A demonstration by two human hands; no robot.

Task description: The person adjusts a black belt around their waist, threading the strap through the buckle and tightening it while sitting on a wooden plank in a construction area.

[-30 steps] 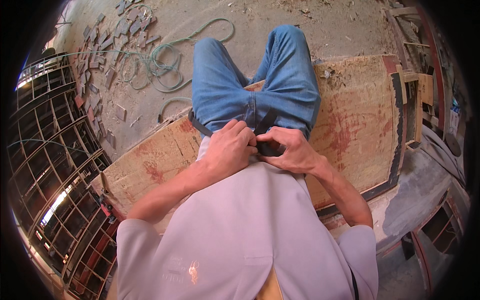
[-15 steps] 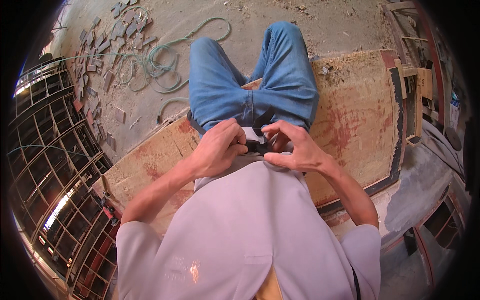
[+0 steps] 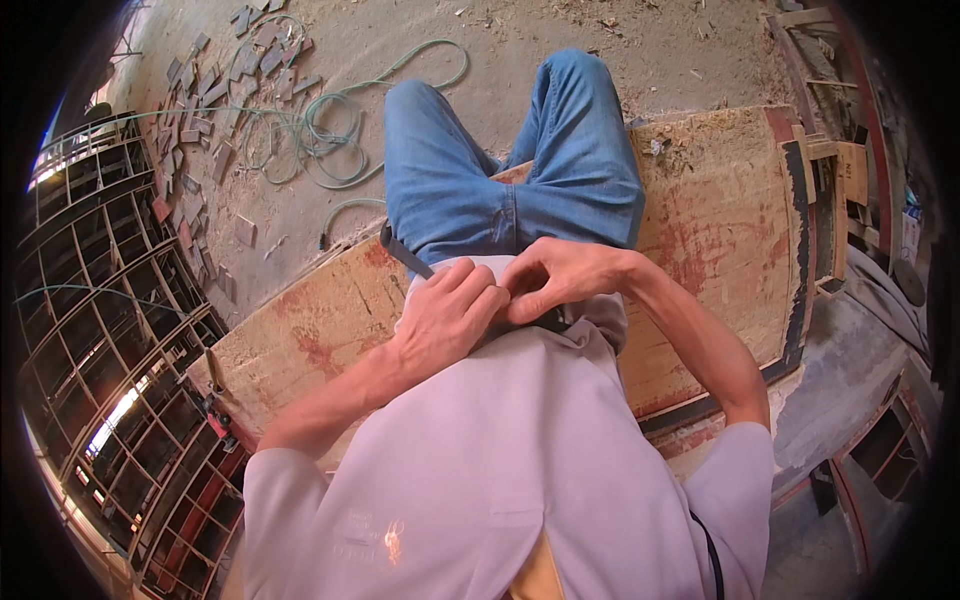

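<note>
The dark strap belt at the waist is mostly hidden under the pale shirt and both hands. The left hand and right hand meet there with fingers curled narrow, but what they pinch I cannot tell.

place: construction site | signs: worn plywood formwork board | steel rebar grid | scattered tile scraps | dusty concrete floor

Both forearms bent inward, hands meeting at the waist. Left hand lies knuckles-up with fingers curled in. Right hand has its wrist sharply flexed, fingertips pinched together and touching the left hand's fingers.
</note>
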